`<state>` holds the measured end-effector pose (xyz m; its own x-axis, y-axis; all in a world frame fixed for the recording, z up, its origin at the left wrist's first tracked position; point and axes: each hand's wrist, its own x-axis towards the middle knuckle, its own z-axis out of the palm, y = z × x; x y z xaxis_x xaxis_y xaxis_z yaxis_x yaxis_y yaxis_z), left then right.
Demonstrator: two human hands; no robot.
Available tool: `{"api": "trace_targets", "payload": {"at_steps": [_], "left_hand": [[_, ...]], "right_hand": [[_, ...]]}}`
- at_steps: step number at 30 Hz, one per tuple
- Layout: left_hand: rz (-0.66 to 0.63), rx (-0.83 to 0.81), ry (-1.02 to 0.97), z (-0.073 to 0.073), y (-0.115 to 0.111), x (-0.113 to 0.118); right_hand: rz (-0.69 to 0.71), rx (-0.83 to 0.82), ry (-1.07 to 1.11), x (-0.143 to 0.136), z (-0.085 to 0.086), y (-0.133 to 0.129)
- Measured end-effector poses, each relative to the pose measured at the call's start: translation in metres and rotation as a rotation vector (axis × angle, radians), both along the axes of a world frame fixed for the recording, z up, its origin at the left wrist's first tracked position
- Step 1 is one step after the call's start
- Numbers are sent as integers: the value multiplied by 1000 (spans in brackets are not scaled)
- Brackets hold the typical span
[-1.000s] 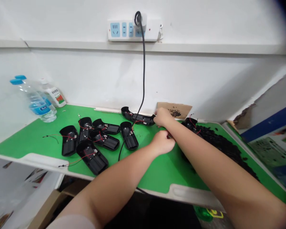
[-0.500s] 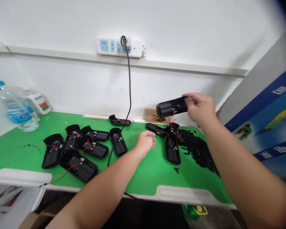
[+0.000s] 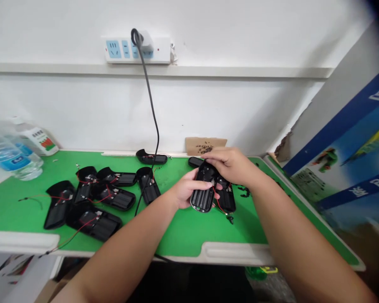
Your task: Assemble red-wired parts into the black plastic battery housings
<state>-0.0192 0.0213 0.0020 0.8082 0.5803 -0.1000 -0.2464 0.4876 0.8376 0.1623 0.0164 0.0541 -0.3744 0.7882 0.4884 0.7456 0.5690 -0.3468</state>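
Note:
My left hand (image 3: 189,188) is closed round a black plastic housing (image 3: 202,198), thumb across its front. The housing is upright, with ribbed slots in its lower half and a red wire hanging from its right side. Bent over its upper end is my right hand (image 3: 229,165), closed on the rim; its fingertips are partly hidden. Behind the hands lie another black housing (image 3: 226,198) and the end of a further one (image 3: 196,161). A small black piece (image 3: 230,219) lies on the green table in front of them.
Several wired black housings (image 3: 94,221) lie on the left of the green table (image 3: 183,235). A black cable (image 3: 152,105) hangs from the power strip (image 3: 135,49) across the table. Bottles (image 3: 15,160) stand at the left; cardboard with small dark bits (image 3: 192,145) is at the back.
My right hand has brought the housing down and left, turning it upright. My left hand has closed round it. The view has shifted slightly, and the pile of black pieces is now mostly hidden.

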Motion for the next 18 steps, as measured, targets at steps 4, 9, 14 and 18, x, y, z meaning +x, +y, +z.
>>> {"api": "trace_targets", "payload": {"at_steps": [4, 9, 14, 18], "left_hand": [[112, -3, -16, 0, 1, 2], [359, -26, 22, -4, 6, 8], [696, 37, 425, -20, 19, 15], [811, 202, 544, -33, 26, 13]], "right_hand": [[-110, -19, 175, -2, -12, 7], [-252, -178, 441, -7, -30, 16], [-325, -172, 345, -16, -31, 38], [-204, -238, -15, -48, -8, 70]]}}
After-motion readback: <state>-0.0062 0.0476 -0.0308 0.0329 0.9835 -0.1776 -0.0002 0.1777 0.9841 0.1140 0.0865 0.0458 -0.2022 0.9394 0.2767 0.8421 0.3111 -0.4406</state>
